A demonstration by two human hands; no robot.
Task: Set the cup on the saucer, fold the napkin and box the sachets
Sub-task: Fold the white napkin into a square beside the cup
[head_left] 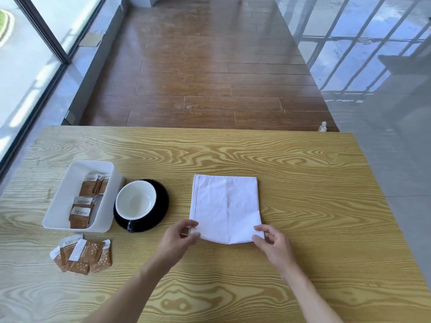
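Observation:
A white napkin point(226, 206) lies folded on the wooden table point(303, 183). My left hand point(179, 236) pinches its near left corner, and my right hand point(270, 241) pinches its near right corner. The cup point(136, 202), black outside and white inside, stands on the black saucer point(162, 201) left of the napkin. A white box point(70, 183) at the far left holds several brown sachets point(84, 206). More brown sachets point(84, 254) lie loose in a pile on the table in front of the box.
The table's far edge borders a brown wooden floor point(210, 78). A glass wall point(28, 66) runs along the left. A small bottle top point(323, 125) shows beyond the far right edge.

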